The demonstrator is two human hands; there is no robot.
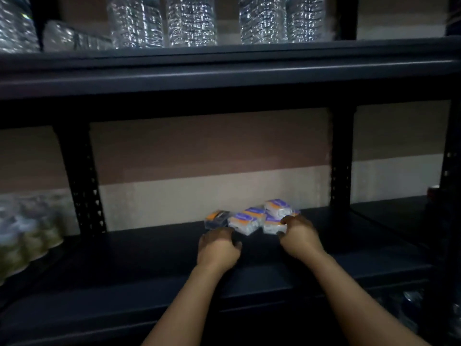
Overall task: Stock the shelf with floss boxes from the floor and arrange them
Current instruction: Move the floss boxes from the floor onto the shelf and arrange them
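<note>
Several small floss boxes [245, 222], white with purple and orange labels, lie in a loose heap near the back of the dark shelf board [149, 248]. One box [217, 219] lies a little apart at the left, another [277, 208] sits on top at the right. My left hand [217, 248] hovers just in front of the heap with curled fingers and holds nothing. My right hand [298, 237] has its fingers curled round the front right box [273, 226].
Shrink-wrapped water bottle packs [192, 21] fill the shelf above. A wrapped pack of cans or jars [27, 236] stands at the left on the same level. Black perforated uprights [84, 181] [340, 161] frame the bay. The picture is dim and blurred.
</note>
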